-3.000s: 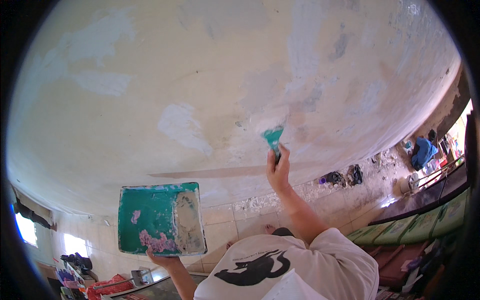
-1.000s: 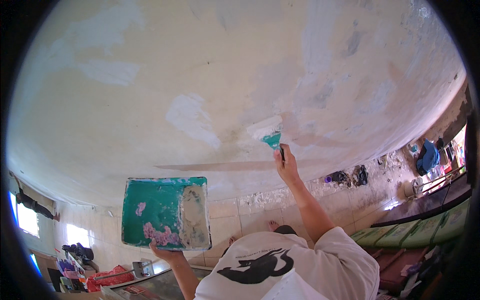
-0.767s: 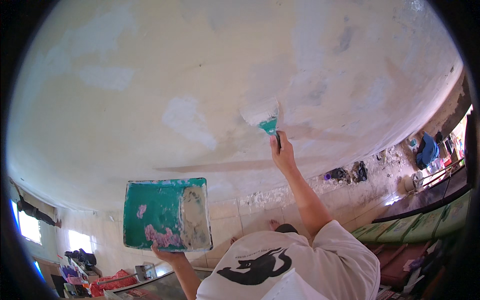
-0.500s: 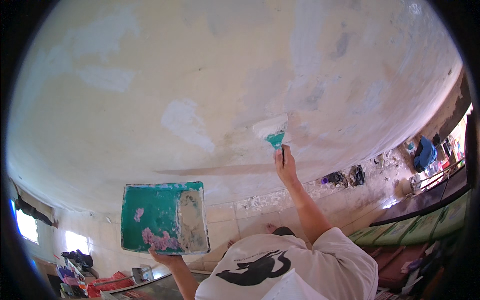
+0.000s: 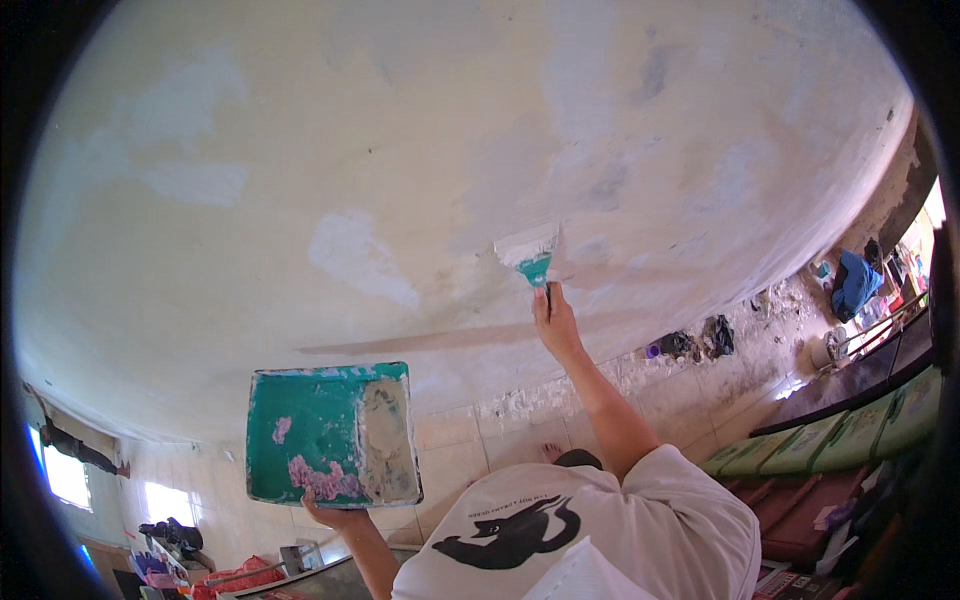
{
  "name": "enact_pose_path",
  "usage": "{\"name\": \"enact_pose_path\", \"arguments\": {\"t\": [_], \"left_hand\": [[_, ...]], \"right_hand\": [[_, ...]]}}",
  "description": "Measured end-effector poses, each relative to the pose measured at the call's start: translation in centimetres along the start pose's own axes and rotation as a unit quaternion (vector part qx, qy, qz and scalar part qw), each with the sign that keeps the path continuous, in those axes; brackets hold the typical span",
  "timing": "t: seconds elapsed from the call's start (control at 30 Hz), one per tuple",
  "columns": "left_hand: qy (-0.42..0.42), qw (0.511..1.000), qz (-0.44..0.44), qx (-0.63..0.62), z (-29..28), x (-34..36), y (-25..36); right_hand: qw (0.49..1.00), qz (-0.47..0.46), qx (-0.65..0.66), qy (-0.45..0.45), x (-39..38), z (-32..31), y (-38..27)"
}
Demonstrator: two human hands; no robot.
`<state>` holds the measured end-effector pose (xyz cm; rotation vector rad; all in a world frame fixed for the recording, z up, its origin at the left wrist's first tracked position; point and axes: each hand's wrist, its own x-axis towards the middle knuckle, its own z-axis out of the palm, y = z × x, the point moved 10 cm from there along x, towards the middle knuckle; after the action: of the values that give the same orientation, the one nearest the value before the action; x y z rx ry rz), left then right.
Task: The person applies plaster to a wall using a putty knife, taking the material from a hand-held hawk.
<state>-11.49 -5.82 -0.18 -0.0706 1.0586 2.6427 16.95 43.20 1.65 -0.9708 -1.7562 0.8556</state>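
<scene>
My right hand (image 5: pixel 556 318) is closed round the handle of a putty knife (image 5: pixel 535 268) with a green holder. Its wide blade is smeared with pale filler and lies against the patchy cream wall (image 5: pixel 230 270), just above a long darker streak. My left hand (image 5: pixel 332 514) grips the near edge of a green paint tray (image 5: pixel 310 410), held up in front of the wall. Most of that hand's fingers are hidden beneath the tray. Pinkish filler (image 5: pixel 325 479) lies in the tray's near part, and a beige coating (image 5: pixel 385 440) covers its right-hand strip.
White scraps and black bags (image 5: pixel 718 336) lie on the floor along the wall's foot. Green cushions (image 5: pixel 800 440) line a seat on the right, with a bucket (image 5: pixel 829 348) and a blue bundle (image 5: pixel 855 287) beyond. A red bag (image 5: pixel 240 577) sits at lower left.
The view has shifted slightly, moving the wall patches leftward. My right hand and the putty knife have moved a little left in the picture and up along the wall. Both holds are unchanged.
</scene>
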Motion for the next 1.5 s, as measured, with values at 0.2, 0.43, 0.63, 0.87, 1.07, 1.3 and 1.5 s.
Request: {"name": "enact_pose_path", "arguments": {"t": [0.2,0.43,0.63,0.87,1.07,1.3,1.5], "left_hand": [[-0.024,1.0,0.018,-0.01,0.6,0.0,0.1],[-0.022,1.0,0.007,-0.012,0.3,0.0,0.0],[-0.012,1.0,-0.009,-0.025,-0.6,0.3,-0.4],[0.021,1.0,0.018,0.008,-0.3,0.1,0.0],[0.009,1.0,-0.005,-0.015,-0.4,0.1,-0.5],[0.014,1.0,0.001,-0.012,-0.5,0.3,-0.6],[0.032,0.999,0.025,0.01,0.7,-0.6,0.3]], "right_hand": [[0.997,0.002,0.078,0.009,-1.7,-1.4,-1.9],[0.999,-0.037,0.01,0.025,2.1,-0.8,-4.5],[0.999,0.021,0.029,-0.009,-3.9,2.0,2.1],[0.997,-0.002,0.075,-0.02,-0.3,0.6,-6.8],[1.0,-0.027,0.013,-0.007,0.2,1.3,-7.7],[0.999,-0.03,-0.015,-0.014,-3.9,1.7,-4.0],[0.998,-0.059,-0.029,-0.003,0.2,1.3,-10.9]]}}
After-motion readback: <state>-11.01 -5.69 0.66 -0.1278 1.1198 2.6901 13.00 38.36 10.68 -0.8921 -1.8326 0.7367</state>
